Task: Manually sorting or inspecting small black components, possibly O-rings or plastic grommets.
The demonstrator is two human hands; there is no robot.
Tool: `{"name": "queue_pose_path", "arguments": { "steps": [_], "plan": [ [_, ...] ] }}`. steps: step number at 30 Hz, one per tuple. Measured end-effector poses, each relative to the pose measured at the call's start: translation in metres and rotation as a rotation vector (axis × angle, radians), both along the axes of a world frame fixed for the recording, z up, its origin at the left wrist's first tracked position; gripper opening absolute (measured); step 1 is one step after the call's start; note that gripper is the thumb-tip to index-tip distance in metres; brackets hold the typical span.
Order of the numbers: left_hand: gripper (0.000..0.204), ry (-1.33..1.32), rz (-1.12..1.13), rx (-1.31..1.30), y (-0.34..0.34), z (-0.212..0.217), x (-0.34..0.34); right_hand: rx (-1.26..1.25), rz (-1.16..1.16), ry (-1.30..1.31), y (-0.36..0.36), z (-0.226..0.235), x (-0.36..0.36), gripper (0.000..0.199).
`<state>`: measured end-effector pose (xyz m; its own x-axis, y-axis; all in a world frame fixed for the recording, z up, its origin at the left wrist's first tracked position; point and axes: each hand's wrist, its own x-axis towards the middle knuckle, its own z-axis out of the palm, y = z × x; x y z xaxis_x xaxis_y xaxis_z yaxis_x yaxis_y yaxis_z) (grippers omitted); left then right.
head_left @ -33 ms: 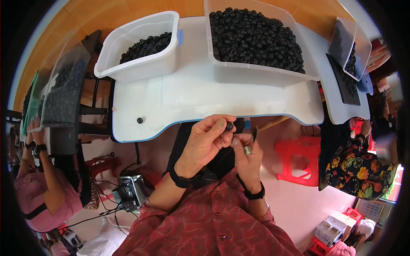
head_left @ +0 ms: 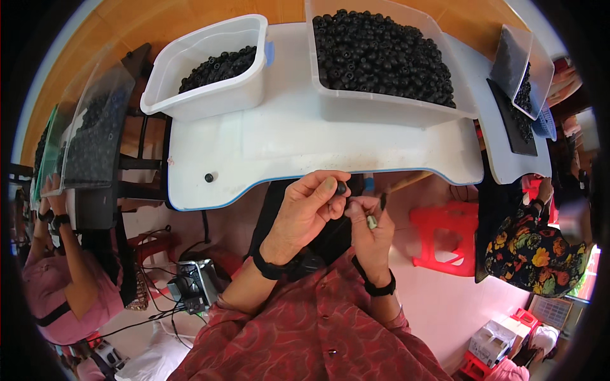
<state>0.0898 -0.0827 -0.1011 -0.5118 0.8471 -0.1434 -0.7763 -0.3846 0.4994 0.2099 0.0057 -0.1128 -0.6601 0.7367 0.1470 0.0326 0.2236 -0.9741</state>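
My left hand (head_left: 304,213) pinches a round black bead (head_left: 341,188) between thumb and forefinger, just below the front edge of the white table (head_left: 286,146). My right hand (head_left: 373,233) is right beside it, fingers closed on a thin dark pin-like tool (head_left: 383,202), with a small pale piece (head_left: 372,221) at its fingertips. The two hands almost touch. Both wrists carry black bands. A large clear tub (head_left: 394,111) heaped with black beads stands at the table's back right. A smaller white tub (head_left: 210,101) with fewer beads stands at the back left.
A single loose bead (head_left: 208,178) lies near the table's front left edge. Trays of beads (head_left: 89,136) stand at the left, another tray (head_left: 518,76) at the right. A red stool (head_left: 445,244) is below right. One person in pink (head_left: 60,286) sits left, another in a floral garment (head_left: 534,254) right.
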Motion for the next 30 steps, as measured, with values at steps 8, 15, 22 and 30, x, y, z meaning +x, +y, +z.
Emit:
{"name": "queue_pose_path", "arguments": {
  "steps": [8, 15, 22, 30],
  "plan": [
    [0.014, 0.117, 0.068, -0.099, -0.011, -0.017, 0.013, -0.295, 0.098, 0.095, -0.009, 0.022, -0.005, 0.014],
    [0.013, 0.141, -0.002, -0.108, -0.015, -0.017, 0.015, -0.424, 0.128, 0.168, -0.003, 0.019, 0.001, 0.006],
    [0.014, 0.132, -0.065, -0.033, -0.019, -0.02, 0.014, -0.514, 0.156, 0.169, 0.002, 0.025, 0.002, 0.005],
    [0.015, 0.022, -0.082, 0.034, -0.018, -0.024, 0.017, -0.666, 0.107, 0.108, -0.001, 0.026, 0.003, 0.009]
  ]
}}
